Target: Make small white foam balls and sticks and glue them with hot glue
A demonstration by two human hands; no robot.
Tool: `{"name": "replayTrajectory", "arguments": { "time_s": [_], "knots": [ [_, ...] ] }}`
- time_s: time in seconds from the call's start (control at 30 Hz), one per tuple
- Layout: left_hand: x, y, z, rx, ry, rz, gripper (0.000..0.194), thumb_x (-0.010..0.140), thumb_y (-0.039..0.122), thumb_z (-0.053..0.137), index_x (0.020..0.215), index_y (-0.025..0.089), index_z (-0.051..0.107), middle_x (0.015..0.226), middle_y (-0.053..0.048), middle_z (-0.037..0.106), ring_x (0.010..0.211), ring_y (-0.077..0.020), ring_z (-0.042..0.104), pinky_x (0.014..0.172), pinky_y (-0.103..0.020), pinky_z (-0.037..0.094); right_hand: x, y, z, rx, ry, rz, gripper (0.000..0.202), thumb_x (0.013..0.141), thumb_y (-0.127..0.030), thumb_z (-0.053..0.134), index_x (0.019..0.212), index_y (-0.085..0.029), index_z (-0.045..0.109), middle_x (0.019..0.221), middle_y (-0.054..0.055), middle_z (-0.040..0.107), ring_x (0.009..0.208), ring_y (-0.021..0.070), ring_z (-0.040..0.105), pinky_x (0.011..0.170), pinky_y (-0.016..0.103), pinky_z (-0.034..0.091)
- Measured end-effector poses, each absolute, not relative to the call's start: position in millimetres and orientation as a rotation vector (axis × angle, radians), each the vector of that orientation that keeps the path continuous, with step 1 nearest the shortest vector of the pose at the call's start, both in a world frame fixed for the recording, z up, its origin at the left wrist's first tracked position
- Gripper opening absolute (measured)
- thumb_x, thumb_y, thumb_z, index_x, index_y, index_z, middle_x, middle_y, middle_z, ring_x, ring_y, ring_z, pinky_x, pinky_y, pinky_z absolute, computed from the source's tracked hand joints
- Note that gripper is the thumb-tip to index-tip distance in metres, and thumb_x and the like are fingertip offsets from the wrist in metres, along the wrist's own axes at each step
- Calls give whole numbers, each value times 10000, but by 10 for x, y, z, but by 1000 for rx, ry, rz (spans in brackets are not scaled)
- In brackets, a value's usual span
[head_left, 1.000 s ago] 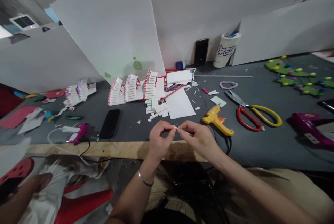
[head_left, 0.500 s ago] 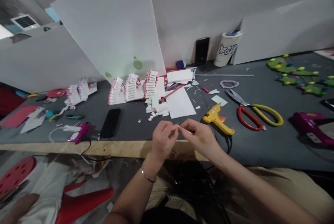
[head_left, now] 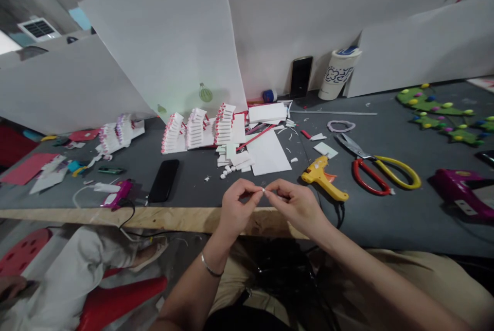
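Over the table's front edge, my left hand (head_left: 239, 205) and my right hand (head_left: 296, 206) meet fingertip to fingertip. Both are closed in a pinch on a tiny white piece (head_left: 263, 190), mostly covered by the fingers; its kind cannot be made out. Just beyond them lie small white lumps (head_left: 227, 170), folded white paper strips (head_left: 241, 159) and a white sheet (head_left: 269, 153). A yellow hot glue gun (head_left: 324, 178) rests right of my right hand. Large scissors (head_left: 360, 156) with one red and one yellow handle lie open farther right.
Rows of red-tipped white sticks on card (head_left: 195, 130) stand behind the strips. A black phone (head_left: 164, 180) lies at left; another phone (head_left: 301, 76) leans by a white tumbler (head_left: 337, 74). A purple device (head_left: 465, 192) is at right. Someone's light trouser leg (head_left: 73, 274) shows lower left.
My fingertips have come together on the tiny white piece, and a white bit under my right fingers no longer shows. At lower left the other person's leg and foot have shifted.
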State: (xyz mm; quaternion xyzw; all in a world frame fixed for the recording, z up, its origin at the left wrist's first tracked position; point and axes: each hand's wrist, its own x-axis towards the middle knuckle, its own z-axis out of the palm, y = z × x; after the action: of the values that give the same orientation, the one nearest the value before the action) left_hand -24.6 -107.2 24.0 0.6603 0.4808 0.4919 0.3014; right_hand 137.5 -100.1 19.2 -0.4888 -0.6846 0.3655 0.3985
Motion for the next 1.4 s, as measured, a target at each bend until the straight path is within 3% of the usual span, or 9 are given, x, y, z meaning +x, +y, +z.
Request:
{"name": "replayTrajectory", "arguments": {
  "time_s": [0.17, 0.43, 0.8, 1.1, 1.4],
  "knots": [
    [-299, -1061, 278, 1668, 1242, 1221, 102, 793, 256, 663, 834, 172, 704, 785, -49, 661, 706, -144, 617, 618, -239, 506, 1401, -995, 202, -1199, -1834, 856, 254, 863, -377, 521, 808, -203, 697, 485, -61, 442, 444, 89, 378, 456, 217, 268],
    [-259, -1100, 290, 1796, 1329, 1335, 48, 786, 189, 647, 751, 179, 678, 740, -28, 650, 681, -131, 608, 622, -230, 508, 1395, -985, 241, -1270, -1788, 836, 271, 834, -427, 560, 811, -190, 690, 464, -66, 437, 425, 89, 388, 442, 212, 270],
    [-176, -1082, 209, 1962, 1447, 1431, 69, 815, 185, 617, 754, 170, 646, 723, -15, 626, 651, -119, 584, 602, -225, 484, 1358, -1044, 198, -1218, -1801, 844, 199, 858, -342, 517, 793, -186, 622, 529, -47, 542, 468, 89, 439, 475, 194, 328],
    [-105, -1147, 133, 2420, 1539, 1347, 140, 873, 154, 548, 942, 177, 668, 804, -62, 656, 759, -159, 609, 692, -278, 505, 1366, -1003, 196, -1307, -1729, 792, 227, 838, -353, 502, 722, -188, 608, 517, -33, 548, 448, 98, 451, 458, 205, 319],
    [-206, -1087, 204, 1838, 1321, 1352, 101, 842, 246, 623, 872, 189, 699, 816, -44, 659, 741, -143, 625, 644, -243, 515, 1396, -1006, 196, -1228, -1836, 712, 229, 873, -359, 502, 828, -207, 667, 614, -6, 652, 506, 117, 538, 516, 214, 370]
  ]
}}
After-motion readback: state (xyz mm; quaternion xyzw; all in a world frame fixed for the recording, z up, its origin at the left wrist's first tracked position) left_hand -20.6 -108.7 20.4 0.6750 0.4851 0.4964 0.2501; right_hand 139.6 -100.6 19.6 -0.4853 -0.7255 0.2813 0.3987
